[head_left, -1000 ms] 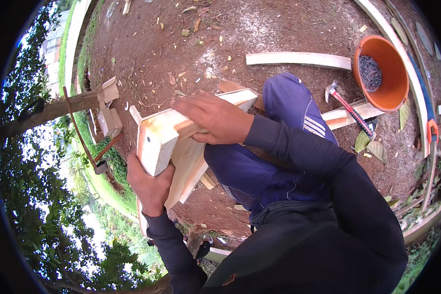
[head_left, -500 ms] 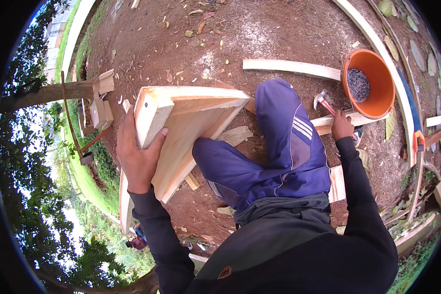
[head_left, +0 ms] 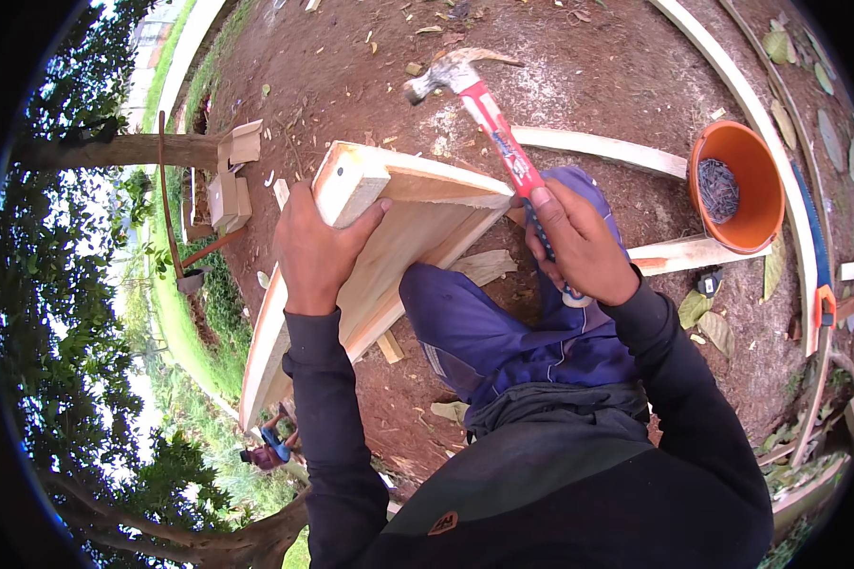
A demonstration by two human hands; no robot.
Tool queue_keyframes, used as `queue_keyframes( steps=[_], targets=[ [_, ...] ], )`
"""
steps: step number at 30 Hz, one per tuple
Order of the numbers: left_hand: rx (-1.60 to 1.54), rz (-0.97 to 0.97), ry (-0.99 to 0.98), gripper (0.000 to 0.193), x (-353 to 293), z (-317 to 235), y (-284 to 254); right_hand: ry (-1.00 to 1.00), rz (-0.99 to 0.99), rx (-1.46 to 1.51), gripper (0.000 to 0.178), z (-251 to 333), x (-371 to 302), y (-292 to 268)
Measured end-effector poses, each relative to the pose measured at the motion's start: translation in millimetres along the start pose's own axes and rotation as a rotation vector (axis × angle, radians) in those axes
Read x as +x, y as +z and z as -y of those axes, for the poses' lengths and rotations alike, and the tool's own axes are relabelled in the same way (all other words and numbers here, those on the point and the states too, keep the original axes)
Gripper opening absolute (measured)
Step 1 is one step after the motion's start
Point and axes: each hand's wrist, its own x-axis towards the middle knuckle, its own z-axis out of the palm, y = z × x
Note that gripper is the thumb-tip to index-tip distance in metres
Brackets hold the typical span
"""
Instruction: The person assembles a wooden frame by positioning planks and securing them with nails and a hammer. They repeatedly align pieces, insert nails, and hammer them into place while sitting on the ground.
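In the head view, the fingers of the left hand (head_left: 325,248) grasp the wooden frame (head_left: 408,242) left of centre, ideally braced firm and clear of the upper-centre hammer (head_left: 508,152), gripped by the fingers of the right hand (head_left: 584,242).

Left of centre in the view, my left hand (head_left: 323,256) clasps the corner of a pale wooden assembly (head_left: 417,226), thumb on 1 side and fingers on the other. Right of centre, my right hand (head_left: 579,242) grips 1 hammer (head_left: 510,155) by its dark lower handle, its head toward the top centre, apart from the wood. At the right, 1 orange bucket (head_left: 764,175) holds nails (head_left: 717,194); at the upper left lies 1 cardboard box (head_left: 226,202).
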Motion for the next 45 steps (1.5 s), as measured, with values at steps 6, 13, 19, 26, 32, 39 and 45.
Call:
queue_keyframes(
  steps=[6, 13, 19, 26, 32, 39, 45],
  targets=[
    [-0.052, 0.013, -0.014, 0.06, 4.8, 3.4, 2.0, 0.154, 0.134, 0.081, 0.032, -10.9, 8.6, 0.6],
    [-0.006, 0.036, -0.015, 0.062, 11.5, 12.0, 5.0, -0.575, -0.818, 0.694, 0.022, 96.3, 15.2, -112.0],
    [0.029, 0.074, -0.003, 0.067, 13.4, 17.1, 0.8, -0.211, -0.732, 0.383, 0.017, 44.2, 28.7, 1.9],
    [0.073, 0.094, -0.037, 0.071, 7.6, 20.5, 0.5, 0.061, -0.009, 0.142, 0.019, 10.3, 7.3, -3.6],
    [0.028, 0.066, -0.01, 0.069, 4.3, 17.8, 0.1, 0.222, 0.253, 0.085, 0.026, -12.3, 12.5, 25.0],
    [-0.02, 0.084, -0.039, 0.071, 6.3, 17.9, -0.5, -0.443, -0.578, 0.464, 0.03, 64.9, 17.2, -93.5],
    [-0.013, 0.073, -0.021, 0.073, 6.5, 17.6, 0.3, -0.495, -1.104, 0.438, 0.02, 59.3, 35.2, -15.5]
  ],
)
